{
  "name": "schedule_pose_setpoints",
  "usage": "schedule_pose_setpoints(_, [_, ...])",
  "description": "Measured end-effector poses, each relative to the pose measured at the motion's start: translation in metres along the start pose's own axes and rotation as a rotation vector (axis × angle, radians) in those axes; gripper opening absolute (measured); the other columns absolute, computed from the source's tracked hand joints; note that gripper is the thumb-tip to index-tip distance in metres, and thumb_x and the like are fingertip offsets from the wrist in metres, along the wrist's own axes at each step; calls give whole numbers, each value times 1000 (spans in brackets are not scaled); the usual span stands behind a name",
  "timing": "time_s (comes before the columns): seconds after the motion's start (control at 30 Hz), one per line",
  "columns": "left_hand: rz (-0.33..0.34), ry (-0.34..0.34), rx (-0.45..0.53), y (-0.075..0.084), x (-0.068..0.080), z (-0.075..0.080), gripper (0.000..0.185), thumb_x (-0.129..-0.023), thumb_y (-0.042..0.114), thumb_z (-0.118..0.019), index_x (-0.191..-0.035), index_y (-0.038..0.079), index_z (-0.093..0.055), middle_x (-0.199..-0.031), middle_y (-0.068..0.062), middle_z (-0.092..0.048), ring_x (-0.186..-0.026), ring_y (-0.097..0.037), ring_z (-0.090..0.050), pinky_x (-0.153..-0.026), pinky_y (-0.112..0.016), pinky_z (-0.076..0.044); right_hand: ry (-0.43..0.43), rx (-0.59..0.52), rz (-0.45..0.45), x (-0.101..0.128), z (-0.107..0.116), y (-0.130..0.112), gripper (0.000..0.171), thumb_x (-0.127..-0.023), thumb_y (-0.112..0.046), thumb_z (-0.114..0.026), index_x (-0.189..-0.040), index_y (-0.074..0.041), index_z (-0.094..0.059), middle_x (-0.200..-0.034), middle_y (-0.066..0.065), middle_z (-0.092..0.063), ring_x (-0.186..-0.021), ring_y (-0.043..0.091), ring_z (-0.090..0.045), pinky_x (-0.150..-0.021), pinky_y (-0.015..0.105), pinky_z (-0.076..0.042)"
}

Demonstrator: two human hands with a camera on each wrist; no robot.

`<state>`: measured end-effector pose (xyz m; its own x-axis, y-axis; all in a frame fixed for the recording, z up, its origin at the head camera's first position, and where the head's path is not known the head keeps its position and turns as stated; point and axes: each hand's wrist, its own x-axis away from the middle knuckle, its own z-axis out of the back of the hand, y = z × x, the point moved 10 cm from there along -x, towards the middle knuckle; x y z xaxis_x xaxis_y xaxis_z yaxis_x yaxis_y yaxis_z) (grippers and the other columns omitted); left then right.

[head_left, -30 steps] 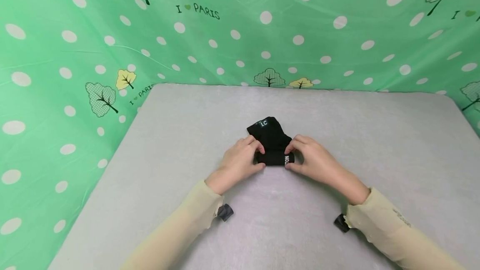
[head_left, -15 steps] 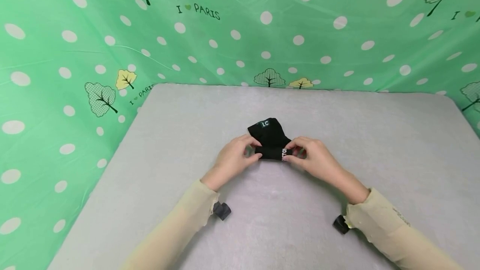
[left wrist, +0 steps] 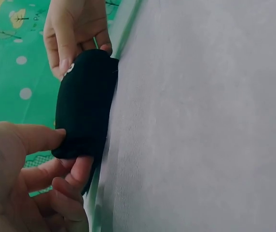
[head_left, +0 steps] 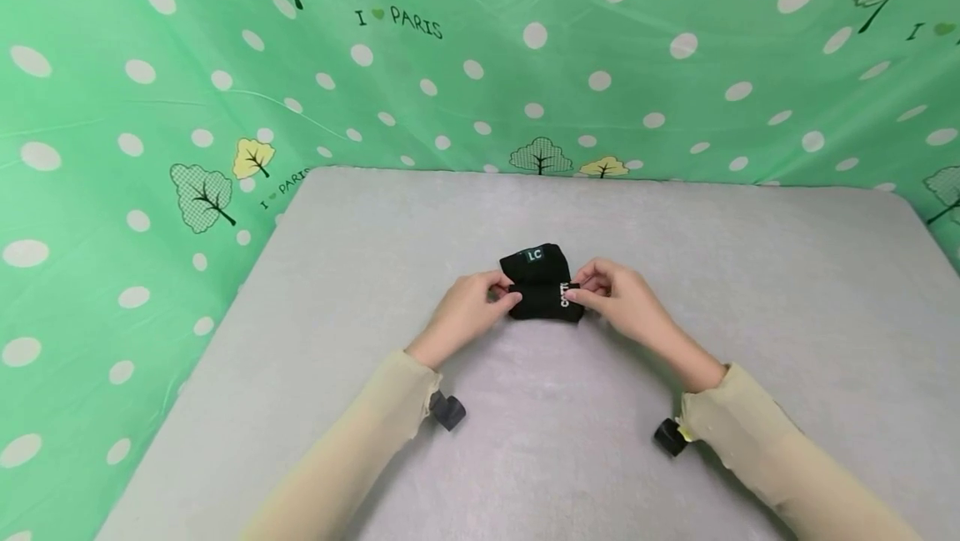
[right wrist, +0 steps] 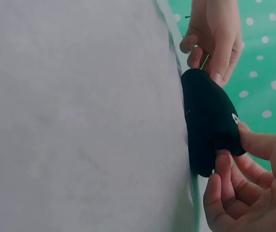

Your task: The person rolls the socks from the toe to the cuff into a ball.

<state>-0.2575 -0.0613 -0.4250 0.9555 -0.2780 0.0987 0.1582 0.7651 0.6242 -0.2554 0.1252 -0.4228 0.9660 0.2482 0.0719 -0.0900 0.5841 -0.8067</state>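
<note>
A black sock (head_left: 540,302), partly rolled up, lies in the middle of the table in the head view. White letters run near its right end, and its far flap carries a small LC label (head_left: 534,255). My left hand (head_left: 468,308) pinches the left end of the roll between thumb and fingers. At the right end, my right hand (head_left: 626,299) does the same, thumb on the near side by the letters. Both wrist views show fingertips tucked under or into the ends of the black sock (left wrist: 85,101), with the thumbs on the outside.
The grey table (head_left: 375,241) stretches out around the hands. A green curtain (head_left: 480,49) with white dots and printed trees hangs along its far and left edges. Black wrist mounts (head_left: 447,412) stick out from both sleeves.
Both hands have moved slightly away from the body with the roll. The far flap with the label now shows shorter, and more black fabric shows on the near side of the fingers.
</note>
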Motion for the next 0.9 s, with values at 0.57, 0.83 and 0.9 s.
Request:
schedule_pose_setpoints(0.57, [41,27,10,-1,-19,2,19,-91,25,-72,-95,13,-58,-91,-1,-63,-82,-16,-56,-75,-28,-44,43,160,62,-21,5,-5,15,-90,-15,-74,-94,-5,-65,-83,7,-62,-75,17,-55,-67,25,-44])
schedule_pose_setpoints(0.83, [-78,50,-106,13,-8,5,9,-88,17,-72,-96,16,-68,-105,-1,-60,-93,-18,-58,-83,-33,-50,24,238,219,-10,6,-17,15,-86,-22,-79,-96,-11,-76,-104,6,-68,-88,20,-61,-76,33,-50])
schedule_pose_setpoints(0.9, [-88,43,-137,13,-5,5,18,-86,20,-75,-102,16,-68,-112,0,-59,-97,-18,-59,-87,-34,-51,-5,277,272,-7,2,-23,28,-81,-26,-83,-102,-9,-74,-109,6,-68,-94,22,-63,-82,39,-53])
